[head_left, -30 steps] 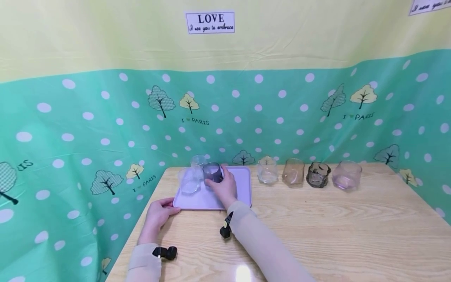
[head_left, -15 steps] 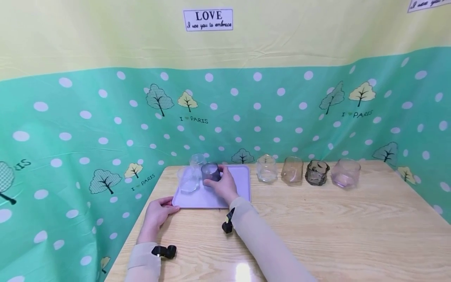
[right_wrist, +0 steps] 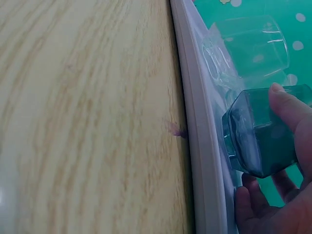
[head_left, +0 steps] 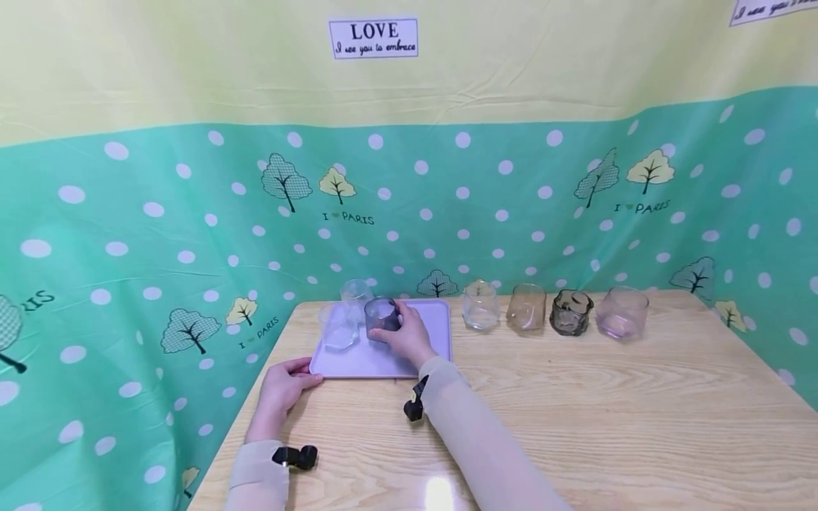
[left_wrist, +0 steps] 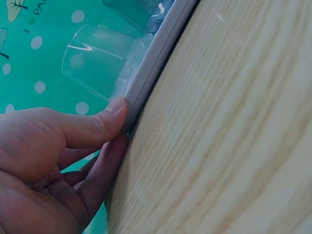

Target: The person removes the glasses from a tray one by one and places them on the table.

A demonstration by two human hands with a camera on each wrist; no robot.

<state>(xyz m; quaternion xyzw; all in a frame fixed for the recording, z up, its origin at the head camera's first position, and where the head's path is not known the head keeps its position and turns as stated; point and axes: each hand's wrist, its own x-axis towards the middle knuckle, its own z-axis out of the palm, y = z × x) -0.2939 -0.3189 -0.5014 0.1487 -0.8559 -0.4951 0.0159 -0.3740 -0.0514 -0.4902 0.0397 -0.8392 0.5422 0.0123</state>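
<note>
Smoky grey glass tumbler (head_left: 381,317) at the left-middle of the lilac tray (head_left: 364,363), mouth up, long axis close to upright; whether its base touches the tray, cannot tell. Right hand (head_left: 411,335) the nearer one: fingers grasp the tumbler from the right, thumb on the near side, the rest round the far side, so the glass lies off the fingertips toward the tray's left edge. Two clear glasses just beyond on that side: one nearer the front (head_left: 340,326), one behind (head_left: 355,289); gap to the grey one looks slight, contact uncertain. Left hand (head_left: 284,387) apart from all glass, pinching the tray's near-left corner. Tray sits by the far-left corner of the wooden bench (head_left: 575,419). Rightward along the bench's far edge, in a row: clear glass (head_left: 481,306), amber glass (head_left: 527,308), dark wavy glass (head_left: 571,314), pinkish glass (head_left: 623,314).
</note>
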